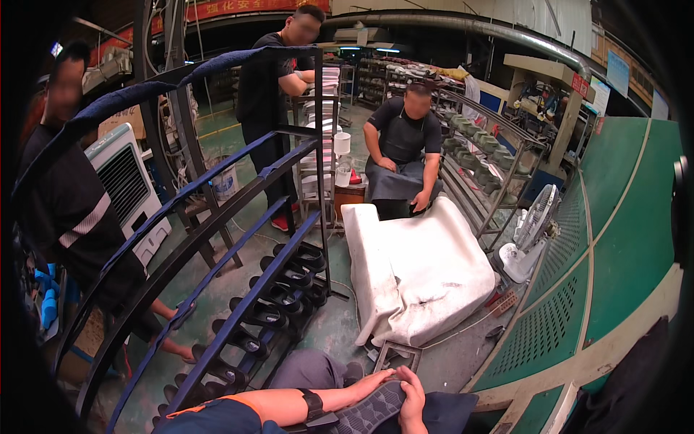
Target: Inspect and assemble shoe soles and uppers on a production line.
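Observation:
At the bottom of the head view, a grey shoe sole (370, 409) with a geometric tread pattern is turned toward me. Whether an upper is attached to it cannot be made out. My left hand (376, 382) reaches in from the left, with a dark band on the wrist, and grips the sole's far end. Wrapped around the right edge of the same end is my right hand (413, 402). The two hands touch or nearly touch there. Both are closed on the sole, which lies low over my lap.
A rack (271, 271) with blue-padded bars holds several black slide sandals (264, 312) on my left. Ahead stands a white-covered block (426, 267), with a seated person (405, 141) behind it. Two people stand beyond the rack. Right are a fan (531, 231) and green panels (614, 246).

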{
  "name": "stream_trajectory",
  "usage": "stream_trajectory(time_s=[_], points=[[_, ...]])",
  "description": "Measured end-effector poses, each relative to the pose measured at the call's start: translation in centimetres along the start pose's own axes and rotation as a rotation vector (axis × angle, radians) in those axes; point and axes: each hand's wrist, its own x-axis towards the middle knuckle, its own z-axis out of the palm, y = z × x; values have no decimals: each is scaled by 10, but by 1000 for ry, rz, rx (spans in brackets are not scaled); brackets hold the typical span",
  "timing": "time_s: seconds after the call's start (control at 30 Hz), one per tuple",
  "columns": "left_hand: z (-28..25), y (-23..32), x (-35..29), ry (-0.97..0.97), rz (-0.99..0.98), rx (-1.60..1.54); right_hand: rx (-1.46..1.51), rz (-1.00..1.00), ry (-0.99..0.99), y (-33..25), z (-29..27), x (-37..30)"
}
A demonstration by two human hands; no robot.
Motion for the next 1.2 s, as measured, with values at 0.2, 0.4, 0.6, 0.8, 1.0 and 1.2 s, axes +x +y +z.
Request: stream_trajectory(time_s=[0.2, 0.4, 0.6, 0.8, 1.0, 1.2], points=[[1, -8, 2, 17, 32, -12, 26, 226, -88, -11, 1, 0], [6, 8, -5, 30, 15, -42, 79, 362, -156, -26, 4, 0], [23, 19, -4, -211, -124, -157, 35, 218, -187, -17, -3, -1], [24, 17, -26, -20, -155, -114, 93, 150, -66, -3, 4, -18], [28, 16, -44, 68, -24, -69, 109, 123, -16, -18, 20, -28], [33, 18, -55, 59, 23, -71, 135, 172, -14, -23, 25, -37]])
